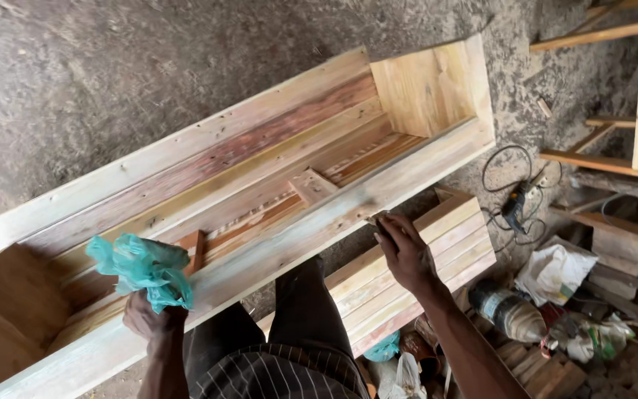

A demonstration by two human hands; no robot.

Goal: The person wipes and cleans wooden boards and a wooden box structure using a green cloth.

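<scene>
Dirt floor [112, 66] under long wooden box [260, 170]. Left hand [149, 318] grips crumpled green plastic bag [142, 270] at near rail; right hand [405, 251] closed, pressing small block, probably sanding, onto rail.

- The long wooden box [260, 177] runs from eight o'clock to two o'clock; its hollow is open from above along most of its length.
- Inside, two small wooden blocks [311, 185] break the channel, one near the middle, one toward eight o'clock.
- The end board [426, 85] closes the two o'clock end.
- The near side board [289, 236] is a bare strip between the left hand [149, 314] with its green plastic bag [142, 267] at seven o'clock and the right hand [404, 251] at four o'clock.
- Just below, a slatted crate [415, 273] blocks the five o'clock side.
- A drill with tangled cord [515, 203], a bottle [507, 310] and bags crowd three to four o'clock.
- Bare ground [112, 66] lies open from ten to twelve o'clock.
</scene>
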